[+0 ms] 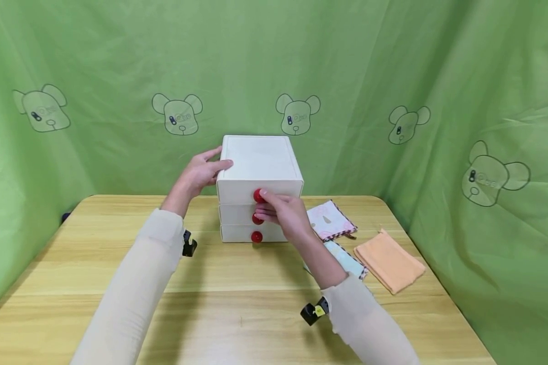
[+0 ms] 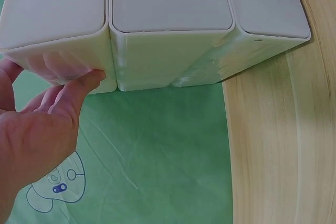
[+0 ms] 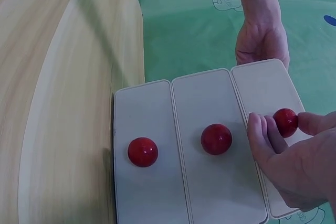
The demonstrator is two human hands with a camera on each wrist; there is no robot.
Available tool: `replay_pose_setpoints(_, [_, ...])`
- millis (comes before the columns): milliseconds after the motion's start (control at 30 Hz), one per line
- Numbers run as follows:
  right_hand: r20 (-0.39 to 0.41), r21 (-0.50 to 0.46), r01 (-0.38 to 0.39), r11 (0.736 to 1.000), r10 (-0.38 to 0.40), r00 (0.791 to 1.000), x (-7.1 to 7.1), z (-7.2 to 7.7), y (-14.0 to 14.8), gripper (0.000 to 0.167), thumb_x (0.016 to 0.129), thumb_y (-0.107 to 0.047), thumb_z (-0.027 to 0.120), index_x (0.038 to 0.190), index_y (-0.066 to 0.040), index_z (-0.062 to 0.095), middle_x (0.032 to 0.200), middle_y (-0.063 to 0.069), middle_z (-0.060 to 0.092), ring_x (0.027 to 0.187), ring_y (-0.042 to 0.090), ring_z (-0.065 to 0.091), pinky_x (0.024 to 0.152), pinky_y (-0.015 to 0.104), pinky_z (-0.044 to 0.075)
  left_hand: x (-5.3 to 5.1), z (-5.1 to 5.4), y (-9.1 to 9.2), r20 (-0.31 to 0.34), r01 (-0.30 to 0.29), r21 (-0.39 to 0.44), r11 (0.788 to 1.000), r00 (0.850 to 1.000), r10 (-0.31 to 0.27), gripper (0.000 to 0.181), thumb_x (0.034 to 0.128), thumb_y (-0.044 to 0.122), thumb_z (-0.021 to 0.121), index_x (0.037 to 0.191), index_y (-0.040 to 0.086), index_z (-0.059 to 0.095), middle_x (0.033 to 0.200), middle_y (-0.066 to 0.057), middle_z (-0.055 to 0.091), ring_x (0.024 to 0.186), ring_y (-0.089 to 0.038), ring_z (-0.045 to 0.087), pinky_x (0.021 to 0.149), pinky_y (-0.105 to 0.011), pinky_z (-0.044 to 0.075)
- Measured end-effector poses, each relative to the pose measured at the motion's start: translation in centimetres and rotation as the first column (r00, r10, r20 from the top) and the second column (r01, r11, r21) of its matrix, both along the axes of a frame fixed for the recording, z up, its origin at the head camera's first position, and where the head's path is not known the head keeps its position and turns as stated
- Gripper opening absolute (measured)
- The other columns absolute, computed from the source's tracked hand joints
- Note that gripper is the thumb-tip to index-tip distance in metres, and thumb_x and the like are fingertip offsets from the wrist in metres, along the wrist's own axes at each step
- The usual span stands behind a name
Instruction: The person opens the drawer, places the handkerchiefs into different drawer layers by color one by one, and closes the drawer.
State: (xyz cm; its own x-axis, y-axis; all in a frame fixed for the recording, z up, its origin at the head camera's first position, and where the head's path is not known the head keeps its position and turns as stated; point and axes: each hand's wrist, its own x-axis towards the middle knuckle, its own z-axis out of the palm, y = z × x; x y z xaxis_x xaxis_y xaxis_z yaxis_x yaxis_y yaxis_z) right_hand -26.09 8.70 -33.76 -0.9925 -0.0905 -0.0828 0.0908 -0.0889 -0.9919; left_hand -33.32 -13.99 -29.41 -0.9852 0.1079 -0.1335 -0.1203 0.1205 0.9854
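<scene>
The white drawer unit (image 1: pixel 262 157) is standing near the table's (image 1: pixel 237 304) far edge, its top red knob (image 3: pixel 285 122) being pinched between the right hand's (image 1: pixel 290 215) thumb and fingers. The left hand (image 1: pixel 201 171) is pressing the unit's upper left edge, thumb lying on top, fingers touching the side. A white patterned cloth (image 1: pixel 331 219), a light-blue cloth (image 1: pixel 345 257) and an orange cloth (image 1: pixel 390 261) are lying to the right; a green curtain (image 1: pixel 356 61) is hanging behind.
</scene>
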Motion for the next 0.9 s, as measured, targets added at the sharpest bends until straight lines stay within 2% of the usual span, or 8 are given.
replay_pose_setpoints(267, [0.007,-0.007,-0.010,1.000,0.010,1.000,0.4,-0.1,0.2,0.032,0.096,-0.025,0.072,0.113,0.002,0.074,0.114,0.028,0.071,0.098,0.030,0.075,0.087,0.033,0.062,-0.1,-0.1,0.0,0.006,0.008,0.002,1.000,1.000,-0.008,0.077,0.0981,0.025,0.068,0.162,0.029,0.025,0.138,-0.012,0.059,0.103,-0.016,0.062,0.100,-0.034,0.054])
replay_pose_setpoints(467, [0.008,0.003,-0.050,0.999,0.050,0.999,1.2,-0.1,0.6,0.033,0.096,-0.027,0.071,0.114,0.001,0.074,0.118,0.029,0.070,0.108,0.039,0.071,0.088,0.033,0.061,0.0,-0.1,-0.1,-0.006,0.005,-0.002,1.000,1.000,-0.005,0.076,0.0982,0.026,0.068,0.162,0.028,0.025,0.136,-0.012,0.060,0.102,-0.016,0.061,0.100,-0.034,0.054])
replay_pose_setpoints(700, [0.015,0.002,-0.081,0.997,0.081,0.997,2.4,-0.1,1.1,0.034,0.096,-0.028,0.072,0.116,-0.001,0.074,0.119,0.028,0.070,0.108,0.037,0.071,0.088,0.034,0.061,0.0,-0.1,-0.1,-0.017,0.008,-0.024,1.000,1.000,-0.008,0.077,0.0976,0.028,0.069,0.161,0.028,0.026,0.123,-0.007,0.062,0.093,-0.012,0.059,0.092,-0.029,0.055])
replay_pose_setpoints(900, [0.000,0.009,-0.111,0.994,0.111,0.994,3.4,-0.2,1.5,0.033,0.096,-0.028,0.071,0.114,0.000,0.074,0.108,0.020,0.075,0.095,0.028,0.076,0.094,0.040,0.060,0.0,-0.2,-0.2,-0.032,0.006,-0.041,0.999,0.999,-0.008,0.076,0.0972,0.029,0.069,0.161,0.029,0.027,0.107,-0.002,0.063,0.083,-0.010,0.057,0.080,-0.024,0.055])
